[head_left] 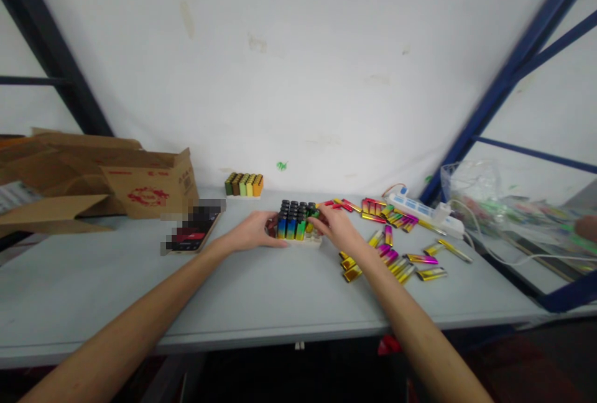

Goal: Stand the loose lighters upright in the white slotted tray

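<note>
In the middle of the table, a white tray (308, 242) holds upright rows of lighters (291, 226) with black tops and blue-to-green or yellowish bodies. Around the tray's left end curls my left hand (256, 231), thumb along the front; a dark reddish thing shows inside its grip, too small to name. At the right end, my right hand (333, 227) has its fingers closed on a green lighter (314, 215), partly hidden by them. Loose shiny lighters in yellow, magenta and silver (401, 269) lie beside my right forearm.
Behind stands another tray of green-to-orange lighters (244, 185). A phone (196, 229) and open cardboard boxes (149, 185) are at left. More red and yellow lighters (373, 207) lie near a white power strip (424, 213). Blue rack posts (494, 92) and plastic bags (471, 182) stand at right.
</note>
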Available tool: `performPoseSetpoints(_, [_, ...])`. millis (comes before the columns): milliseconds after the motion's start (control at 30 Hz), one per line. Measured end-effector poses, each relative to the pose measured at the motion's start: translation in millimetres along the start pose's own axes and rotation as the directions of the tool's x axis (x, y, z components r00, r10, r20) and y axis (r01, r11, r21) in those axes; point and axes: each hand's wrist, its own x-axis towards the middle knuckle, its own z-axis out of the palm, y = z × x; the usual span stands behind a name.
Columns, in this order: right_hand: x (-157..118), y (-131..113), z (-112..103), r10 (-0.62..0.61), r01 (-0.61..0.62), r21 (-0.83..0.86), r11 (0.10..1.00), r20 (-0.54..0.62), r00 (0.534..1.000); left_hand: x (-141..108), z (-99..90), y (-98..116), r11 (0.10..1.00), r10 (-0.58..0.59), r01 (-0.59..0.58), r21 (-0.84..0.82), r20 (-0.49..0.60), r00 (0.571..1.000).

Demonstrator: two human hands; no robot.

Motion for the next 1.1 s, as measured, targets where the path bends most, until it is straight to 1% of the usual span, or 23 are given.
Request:
performPoseSetpoints(133, [5, -2, -7, 0.007, 0.001, -0.135, 0.991, 0.060, 0.998, 1, 0.5, -1, 1.000, 0.002, -0.002, -0.029, 0.005, 1.000])
performPoseSetpoints(233, [9, -9, -12, 0.035, 0.007, -0.260, 0.966, 0.155, 0.987, 1, 0.9, -2, 1.000, 0.001, -0.001, -0.029, 0.016, 1.000])
performPoseSetpoints(300, [10, -13, -10, 0.085, -0.017, -0.323, 0.946, 0.197, 0.977, 2, 1.0, -2, 1.000, -0.006, 0.007, -0.011, 0.020, 1.000])
performPoseSetpoints(400, [10, -14, -1, 0.157, -0.068, -0.372, 0.926, 0.216, 0.964, 3, 1.2, -2, 0.999, -0.022, 0.022, 0.043, 0.015, 1.000])
performPoseSetpoints(467, [8, -12, 5, 0.175, -0.082, -0.357, 0.930, 0.236, 0.956, 3, 1.6, -2, 0.996, -0.034, 0.032, 0.082, 0.015, 0.999])
performPoseSetpoints(533, [2, -9, 5, 0.154, -0.074, -0.307, 0.949, 0.247, 0.957, 3, 1.9, -2, 0.994, -0.044, 0.042, 0.101, 0.012, 0.999])
performPoseSetpoints(600, [-6, -6, -3, 0.099, -0.049, -0.223, 0.974, 0.223, 0.970, 3, 1.8, -2, 0.994, -0.047, 0.047, 0.098, 0.005, 0.999])
performPoseSetpoints(667, [-16, 1, -20, 0.062, -0.040, -0.142, 0.989, 0.154, 0.986, 3, 1.4, -1, 0.994, -0.049, 0.048, 0.098, 0.012, 0.999])
performPoseSetpoints(700, [-22, 8, -32, 0.064, -0.050, -0.123, 0.991, 0.112, 0.992, 3, 1.1, -1, 0.994, -0.047, 0.045, 0.100, 0.020, 0.999])
performPoseSetpoints(767, [-31, 29, -60, 0.151, -0.145, -0.167, 0.975, 0.024, 0.988, 3, 0.3, 0, 0.993, -0.043, 0.040, 0.107, 0.030, 0.999])
performPoseSetpoints(833, [-39, 58, -88, 0.279, -0.274, -0.284, 0.919, -0.023, 0.960, 3, -0.5, 2, 0.993, -0.040, 0.037, 0.110, 0.028, 0.999])
performPoseSetpoints(900, [-43, 92, -113, 0.394, -0.373, -0.408, 0.834, -0.035, 0.919, 2, -1.3, 4, 0.993, -0.039, 0.036, 0.111, 0.023, 0.999])
performPoseSetpoints(933, [-45, 108, -122, 0.421, -0.391, -0.465, 0.794, -0.042, 0.906, 2, -1.6, 4, 0.993, -0.037, 0.034, 0.111, 0.024, 0.999])
performPoseSetpoints(1000, [-48, 135, -134, 0.444, -0.374, -0.567, 0.734, -0.016, 0.896, 2, -1.8, 5, 0.993, -0.036, 0.033, 0.110, 0.023, 0.999])
performPoseSetpoints(1100, [-52, 157, -137, 0.451, -0.323, -0.612, 0.722, 0.061, 0.890, 2, -1.1, 5, 0.994, -0.046, 0.044, 0.102, 0.016, 0.999])
